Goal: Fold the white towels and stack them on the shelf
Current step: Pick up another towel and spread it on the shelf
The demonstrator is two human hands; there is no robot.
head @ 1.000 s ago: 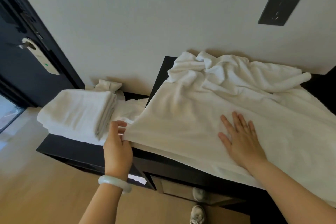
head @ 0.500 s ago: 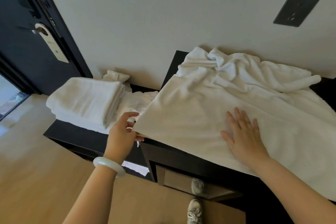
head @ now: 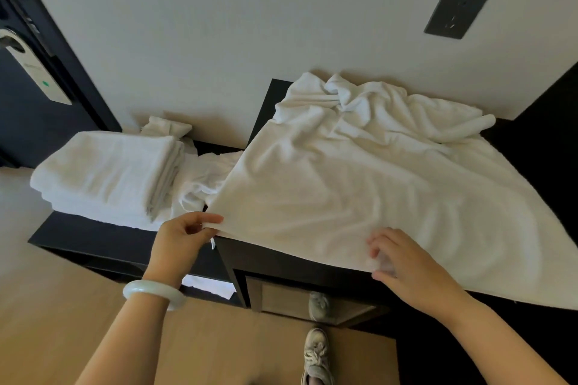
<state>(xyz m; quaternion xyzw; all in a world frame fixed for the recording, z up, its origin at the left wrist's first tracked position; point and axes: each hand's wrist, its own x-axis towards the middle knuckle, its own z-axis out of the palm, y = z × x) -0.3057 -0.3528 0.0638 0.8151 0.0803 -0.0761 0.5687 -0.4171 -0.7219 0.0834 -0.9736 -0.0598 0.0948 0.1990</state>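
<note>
Across the top of the dark cabinet (head: 275,259) the white towel (head: 359,191) lies spread, soft and limp I judge, best held at corners: my left hand (head: 179,239) pinches the near corner, my right hand (head: 403,262) curls round the hem.

A spread towel (head: 359,197) covers the cabinet (head: 275,262), its far part bunched against the wall. To its left, on the lower shelf (head: 103,234), sits a stack of folded towels (head: 109,172), with a crumpled towel (head: 200,181) between them. The left hand (head: 181,241) pinches the spread towel's near-left corner, and the right hand (head: 403,262) grips its near edge.
</note>
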